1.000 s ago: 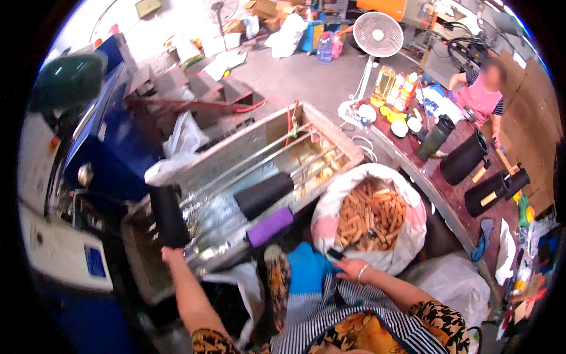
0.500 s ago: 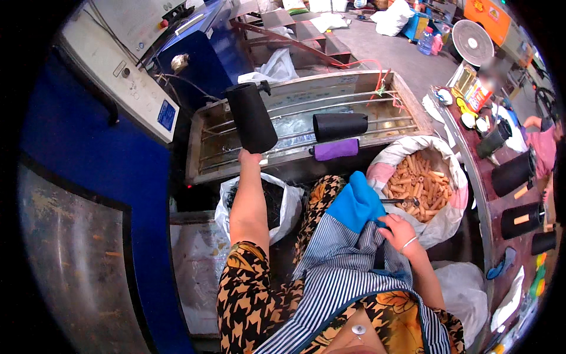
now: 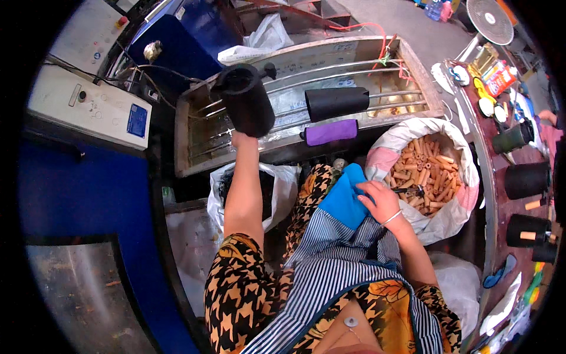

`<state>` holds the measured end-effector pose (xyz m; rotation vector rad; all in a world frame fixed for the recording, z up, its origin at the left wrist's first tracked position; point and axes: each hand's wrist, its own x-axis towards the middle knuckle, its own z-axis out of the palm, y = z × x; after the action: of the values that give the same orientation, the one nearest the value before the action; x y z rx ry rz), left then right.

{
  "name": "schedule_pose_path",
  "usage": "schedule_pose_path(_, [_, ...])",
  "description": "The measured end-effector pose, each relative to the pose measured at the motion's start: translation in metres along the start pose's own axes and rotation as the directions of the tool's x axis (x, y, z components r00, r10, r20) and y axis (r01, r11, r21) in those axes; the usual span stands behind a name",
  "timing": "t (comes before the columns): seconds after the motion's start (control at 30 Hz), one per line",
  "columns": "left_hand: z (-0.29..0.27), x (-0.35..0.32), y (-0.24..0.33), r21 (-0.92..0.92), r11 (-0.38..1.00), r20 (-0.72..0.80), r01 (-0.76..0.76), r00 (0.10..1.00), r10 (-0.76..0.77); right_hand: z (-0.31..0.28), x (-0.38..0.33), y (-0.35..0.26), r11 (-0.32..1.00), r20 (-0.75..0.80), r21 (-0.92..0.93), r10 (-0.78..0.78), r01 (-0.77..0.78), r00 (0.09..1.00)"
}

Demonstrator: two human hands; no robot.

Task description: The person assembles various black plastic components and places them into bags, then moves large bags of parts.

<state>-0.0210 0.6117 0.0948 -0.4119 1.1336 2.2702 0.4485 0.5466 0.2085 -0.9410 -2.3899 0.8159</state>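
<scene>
My left hand (image 3: 243, 140) is closed at the lower end of a black tapered jug-like shell (image 3: 247, 103), holding it up over the trough; its fingers are mostly hidden behind the shell. The shell has a round rim and a small knob at its far end. Over my lap, my right hand (image 3: 380, 203) rests with fingers extended on the blue cloth (image 3: 342, 200) of my striped apron. Just beyond its knuckles, a dark thin tool (image 3: 410, 190) sticks out over a white sack (image 3: 383, 138) of short tan tubes (image 3: 427, 171).
Metal rods cross a wooden-rimmed trough (image 3: 433, 112), where another black shell (image 3: 337, 103) lies above a purple cloth roll (image 3: 331, 133). A white bag (image 3: 286, 197) of dark material stands below. Machinery (image 3: 88, 109) is at left; a cluttered bench (image 3: 498, 194) and fan (image 3: 489, 20) are right.
My right hand has moved up and left onto the blue cloth. My left hand still holds the black shell, whose rim now tips more toward me. The whole view has shifted slightly.
</scene>
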Motion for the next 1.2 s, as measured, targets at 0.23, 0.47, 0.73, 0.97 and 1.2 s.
schedule_pose_path(0.23, [-0.038,-0.032,-0.080,0.231,0.950,-0.049,0.211,0.978,-0.205,-0.008,-0.004,0.042,0.990,0.023,0.031,0.133,-0.134,0.991])
schedule_pose_path(0.47, [-0.079,-0.076,-0.117,0.380,0.825,0.149,0.419,0.852,-0.502,0.005,0.012,0.062,0.946,-0.089,0.217,0.263,-0.239,0.961])
schedule_pose_path(0.73, [-0.003,-0.170,-0.095,0.593,0.766,0.450,0.249,0.686,-0.571,-0.019,0.125,0.015,0.942,-0.584,0.253,-0.034,0.221,0.811])
schedule_pose_path(0.97, [0.075,-0.265,-0.039,0.738,0.432,0.661,-0.519,0.685,-0.306,-0.074,0.074,0.007,0.973,-0.671,0.002,-0.169,0.229,0.722])
schedule_pose_path(1.2, [0.103,-0.442,-0.114,-0.078,0.260,0.800,-0.962,-0.216,-0.560,-0.116,-0.022,0.038,1.000,-0.523,-0.010,0.020,-0.030,0.852])
